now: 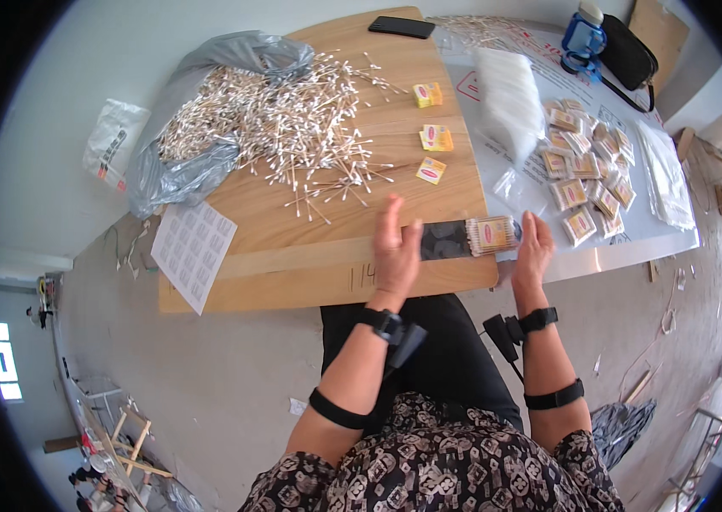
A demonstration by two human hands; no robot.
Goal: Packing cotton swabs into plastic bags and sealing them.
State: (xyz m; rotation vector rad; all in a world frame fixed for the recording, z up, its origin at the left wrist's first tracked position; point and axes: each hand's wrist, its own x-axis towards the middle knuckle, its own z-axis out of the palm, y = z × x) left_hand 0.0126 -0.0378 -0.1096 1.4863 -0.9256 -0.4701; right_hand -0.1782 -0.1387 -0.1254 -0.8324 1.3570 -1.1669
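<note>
A bundle of cotton swabs with a yellow and white label lies at the right end of a dark flat strip, near the front edge of the table. My right hand stands at the bundle's right end, fingers stretched out and close against it. At the strip's left end is my left hand, its fingers extended and thumb apart; I cannot tell whether it touches the strip. Farther back, three small stacks of yellow labels lie in a column. A large heap of loose cotton swabs spills from a grey plastic bag.
Several packed swab bundles lie on the silver-grey surface to the right, beside clear plastic bags. A phone, blue bottle and black pouch are at the back. A printed sheet overhangs the left edge.
</note>
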